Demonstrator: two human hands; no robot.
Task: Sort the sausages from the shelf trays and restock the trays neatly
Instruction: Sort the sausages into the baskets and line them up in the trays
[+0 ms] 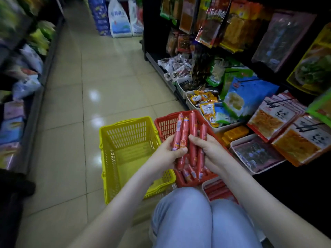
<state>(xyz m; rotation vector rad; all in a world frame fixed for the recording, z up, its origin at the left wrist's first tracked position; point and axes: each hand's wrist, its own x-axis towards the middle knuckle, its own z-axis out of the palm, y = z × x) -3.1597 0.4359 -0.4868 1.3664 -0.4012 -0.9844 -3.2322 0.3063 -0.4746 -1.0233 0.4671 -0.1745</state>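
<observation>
So my left hand [166, 154] grips two sausages [184, 133], right hand [213, 151] is curled round more, all held over the red basket [162, 122]. Yellow basket [129, 133] sits just beside it.

Glossy beige floor tiles [107, 68] run down the aisle. 2 white sacks [118, 20] stand at its far end beside stacked blue cartons [100, 15].

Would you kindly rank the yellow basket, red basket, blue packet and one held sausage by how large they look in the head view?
1. yellow basket and red basket: about alike; the red one is partly covered, so I won't rank them.
2. blue packet.
3. sausage, the smallest.
</observation>
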